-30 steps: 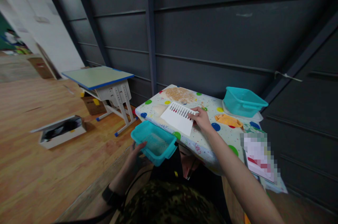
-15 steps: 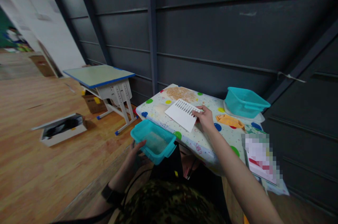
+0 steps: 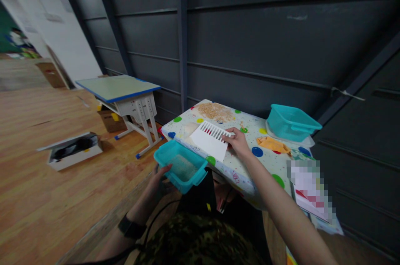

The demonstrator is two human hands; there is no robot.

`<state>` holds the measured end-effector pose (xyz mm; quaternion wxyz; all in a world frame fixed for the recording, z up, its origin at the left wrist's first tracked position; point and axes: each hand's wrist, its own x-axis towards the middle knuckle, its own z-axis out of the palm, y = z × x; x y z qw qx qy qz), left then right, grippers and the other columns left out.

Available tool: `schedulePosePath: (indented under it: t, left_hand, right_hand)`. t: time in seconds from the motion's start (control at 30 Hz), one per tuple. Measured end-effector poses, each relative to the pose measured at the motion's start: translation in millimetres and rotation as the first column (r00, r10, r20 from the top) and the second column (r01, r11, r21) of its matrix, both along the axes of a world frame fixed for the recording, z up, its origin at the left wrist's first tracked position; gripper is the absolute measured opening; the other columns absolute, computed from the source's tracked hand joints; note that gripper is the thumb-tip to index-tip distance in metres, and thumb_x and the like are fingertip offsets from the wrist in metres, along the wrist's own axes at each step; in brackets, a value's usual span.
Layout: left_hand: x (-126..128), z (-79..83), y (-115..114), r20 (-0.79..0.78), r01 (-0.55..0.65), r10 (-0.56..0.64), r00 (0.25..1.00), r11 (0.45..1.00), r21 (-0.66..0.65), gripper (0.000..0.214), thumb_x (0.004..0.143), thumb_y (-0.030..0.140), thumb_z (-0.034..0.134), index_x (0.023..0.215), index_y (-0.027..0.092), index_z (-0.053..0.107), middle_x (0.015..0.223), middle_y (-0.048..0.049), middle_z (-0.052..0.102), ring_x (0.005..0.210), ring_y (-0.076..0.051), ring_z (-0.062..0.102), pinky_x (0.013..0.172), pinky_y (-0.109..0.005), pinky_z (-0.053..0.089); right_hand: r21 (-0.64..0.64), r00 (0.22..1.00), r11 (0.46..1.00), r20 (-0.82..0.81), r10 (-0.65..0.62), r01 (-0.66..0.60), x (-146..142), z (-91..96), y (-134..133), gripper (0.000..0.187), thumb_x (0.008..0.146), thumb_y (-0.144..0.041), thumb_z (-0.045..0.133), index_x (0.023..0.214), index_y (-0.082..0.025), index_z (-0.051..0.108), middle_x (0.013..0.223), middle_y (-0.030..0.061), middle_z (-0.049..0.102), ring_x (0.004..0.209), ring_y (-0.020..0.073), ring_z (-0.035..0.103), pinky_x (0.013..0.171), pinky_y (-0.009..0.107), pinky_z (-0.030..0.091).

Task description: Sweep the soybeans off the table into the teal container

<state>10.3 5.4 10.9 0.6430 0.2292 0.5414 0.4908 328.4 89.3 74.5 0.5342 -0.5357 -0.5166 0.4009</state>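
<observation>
My left hand grips the near rim of a teal plastic bin and holds it just below the table's left edge; pale grains lie in its bottom. My right hand holds a white comb-toothed scraper by its right end, its blade resting on the spotted tablecloth close to the bin. Further back on the cloth lies a heap of brown grain. A faint pale patch of grain sits left of the scraper.
A second teal bin stands on a white lid at the table's far right, an orange cloth beside it. Papers lie at the near right. A blue-edged desk and an open box stand on the wooden floor to the left.
The scraper slid back towards the grain heap, then returned towards the table's left edge by the bin. More pale grain now shows in the bin. My left hand kept its grip.
</observation>
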Motion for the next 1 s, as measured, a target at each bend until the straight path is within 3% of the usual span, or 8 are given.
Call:
schedulePosePath:
  t: [0.17, 0.4, 0.6, 0.8, 1.0]
  left_hand:
    - [0.9, 1.6, -0.4, -0.007, 0.000, 0.000, 1.000, 1.000, -0.004, 0.067, 0.093, 0.033, 0.078, 0.152, 0.030, 0.046, 0.099, -0.0073, 0.072, 0.068, -0.027, 0.079, 0.058, -0.040, 0.066]
    - [0.4, -5.5, 3.8, -0.013, -0.013, 0.012, 1.000, 1.000, -0.021, 0.068, 0.092, 0.034, 0.078, 0.152, 0.032, 0.045, 0.095, -0.0046, 0.070, 0.068, -0.027, 0.079, 0.061, -0.042, 0.067]
    - [-5.8, -15.4, 7.9, -0.020, 0.001, -0.001, 1.000, 1.000, -0.003, 0.069, 0.091, 0.039, 0.079, 0.151, 0.034, 0.046, 0.096, -0.0042, 0.069, 0.062, -0.024, 0.075, 0.056, -0.041, 0.065]
    - [-15.7, -13.6, 12.4, -0.025, -0.009, 0.009, 1.000, 1.000, -0.028, 0.071, 0.090, 0.040, 0.078, 0.152, 0.036, 0.044, 0.094, -0.0031, 0.070, 0.063, -0.025, 0.076, 0.057, -0.041, 0.065]
    - [-21.7, -13.5, 17.1, -0.042, -0.021, 0.020, 0.999, 0.999, -0.039, 0.075, 0.090, 0.041, 0.079, 0.156, 0.036, 0.042, 0.094, -0.0036, 0.069, 0.071, -0.028, 0.079, 0.064, -0.046, 0.068]
  right_hand:
    - [-0.029, 0.995, 0.996, -0.057, 0.079, -0.081, -3.0, 1.8, -3.3, 0.051, 0.059, -0.051, 0.088, 0.093, -0.025, 0.061, 0.066, -0.0001, 0.074, 0.050, 0.0185, 0.063, 0.045, 0.027, 0.048]
    - [0.031, 0.998, 0.998, -0.038, -0.052, 0.053, 1.8, -0.9, 2.6, 0.051, 0.059, -0.052, 0.085, 0.094, -0.024, 0.062, 0.068, 0.0009, 0.073, 0.056, 0.0222, 0.067, 0.047, 0.029, 0.050]
    - [0.025, 0.997, 0.997, 0.042, -0.071, 0.070, -4.8, -7.6, 8.2, 0.049, 0.061, -0.053, 0.082, 0.094, -0.023, 0.063, 0.066, 0.0008, 0.072, 0.052, 0.0196, 0.063, 0.045, 0.027, 0.046]
    - [0.000, 0.999, 0.999, -0.018, 0.051, -0.051, -12.6, 0.9, 4.3, 0.051, 0.062, -0.054, 0.086, 0.096, -0.024, 0.063, 0.068, 0.0010, 0.074, 0.054, 0.0198, 0.066, 0.047, 0.027, 0.047]
    - [0.057, 0.999, 0.998, 0.039, -0.014, 0.011, -9.6, 9.7, 18.0, 0.048, 0.063, -0.052, 0.082, 0.095, -0.025, 0.059, 0.066, -0.0004, 0.073, 0.053, 0.0205, 0.065, 0.048, 0.030, 0.052]
